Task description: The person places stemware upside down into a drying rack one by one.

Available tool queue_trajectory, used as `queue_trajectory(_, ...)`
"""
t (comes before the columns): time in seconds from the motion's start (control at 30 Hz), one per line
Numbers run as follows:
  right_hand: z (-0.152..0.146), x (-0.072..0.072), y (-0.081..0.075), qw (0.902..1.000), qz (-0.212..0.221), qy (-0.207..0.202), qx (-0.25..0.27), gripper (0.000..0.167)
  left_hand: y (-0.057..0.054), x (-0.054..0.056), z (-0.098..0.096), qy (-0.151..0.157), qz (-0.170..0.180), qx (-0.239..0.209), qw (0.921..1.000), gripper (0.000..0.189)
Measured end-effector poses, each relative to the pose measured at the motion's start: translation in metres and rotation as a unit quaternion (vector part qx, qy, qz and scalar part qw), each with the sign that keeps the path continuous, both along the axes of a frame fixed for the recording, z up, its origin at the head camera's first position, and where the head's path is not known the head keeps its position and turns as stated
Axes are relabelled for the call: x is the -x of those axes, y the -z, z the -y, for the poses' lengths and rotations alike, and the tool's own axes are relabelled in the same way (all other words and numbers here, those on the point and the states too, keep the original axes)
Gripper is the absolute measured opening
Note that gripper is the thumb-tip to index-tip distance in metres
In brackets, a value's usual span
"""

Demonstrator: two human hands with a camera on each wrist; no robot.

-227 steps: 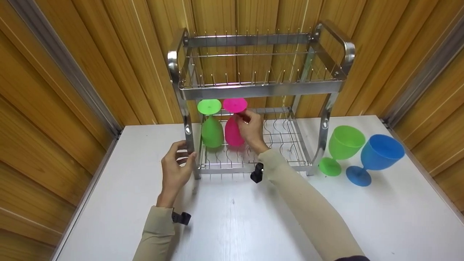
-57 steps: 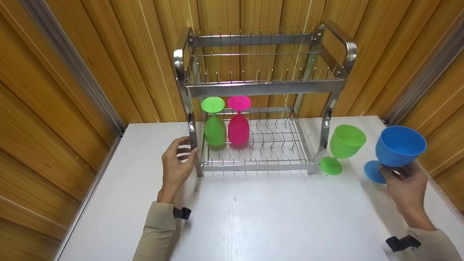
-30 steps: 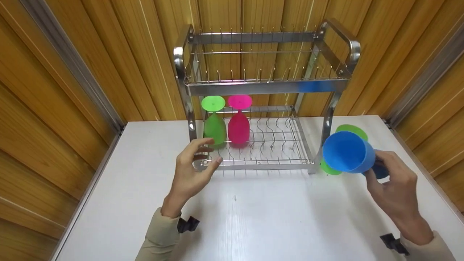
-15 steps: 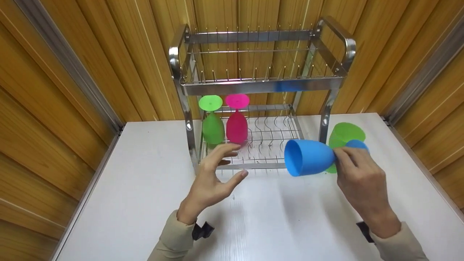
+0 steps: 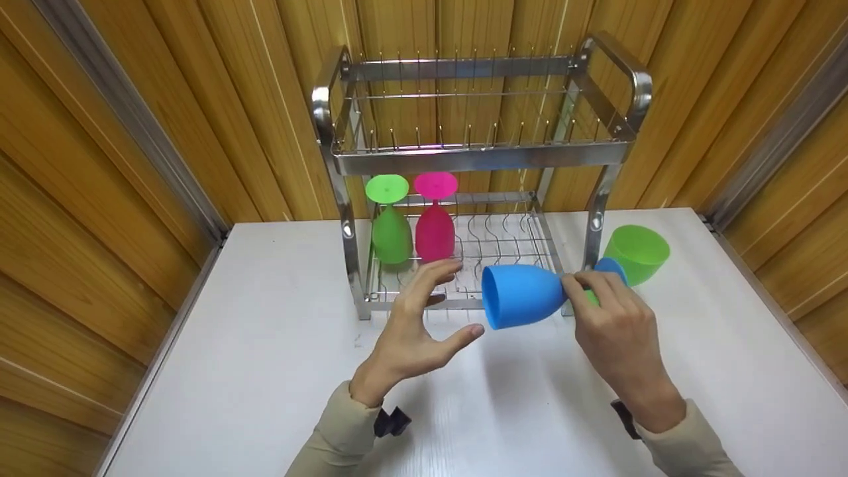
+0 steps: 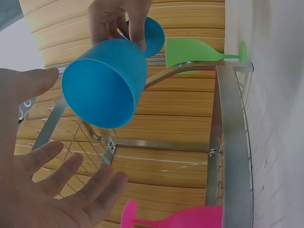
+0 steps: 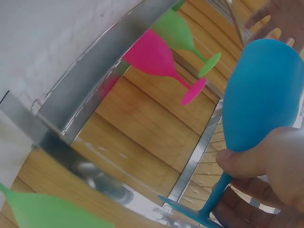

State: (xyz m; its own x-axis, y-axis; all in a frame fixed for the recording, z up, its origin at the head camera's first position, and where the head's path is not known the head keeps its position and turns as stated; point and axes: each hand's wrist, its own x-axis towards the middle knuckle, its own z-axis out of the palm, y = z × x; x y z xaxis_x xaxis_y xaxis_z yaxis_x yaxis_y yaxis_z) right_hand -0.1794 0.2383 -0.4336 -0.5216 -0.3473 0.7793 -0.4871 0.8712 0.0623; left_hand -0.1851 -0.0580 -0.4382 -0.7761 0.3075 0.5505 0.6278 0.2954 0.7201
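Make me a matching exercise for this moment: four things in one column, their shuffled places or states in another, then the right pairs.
1. Blue goblet
2. Pink goblet
3. Left hand
4. Metal rack

A. Open, holding nothing
B. Standing on the white table, with two tiers
C. Tipped sideways, stem held by the right hand
D. Upside down on the lower tier

Pairs: 1-C, 2-D, 3-A, 4-B

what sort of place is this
Likely a small work booth rather than a real kitchen, though that's a guess: wood-look panels stand on three sides of a white table, which holds a metal dish rack.
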Motion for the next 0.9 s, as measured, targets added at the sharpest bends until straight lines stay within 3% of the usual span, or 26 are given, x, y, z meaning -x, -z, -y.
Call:
queue_trajectory(0.4,0.024,-0.004,0.003,0.9995,0.030,0.004,-0.004,0.043,0.008,0.006,-0.006,0.027,0.016,-0.001,0.9995,0.085)
queue_trajectory(0.73,0.032,-0.009,0.008,0.9994,0.034,-0.005,-0.012,0.041,0.011,0.006,-0.008,0.041,0.012,0.011,0.9990,0.081)
queue_trajectory(0.9,0.032,-0.010,0.009,0.9993,0.037,0.003,-0.008,0.041,0.013,0.008,-0.006,0.036,-0.007,0.024,0.9990,0.079)
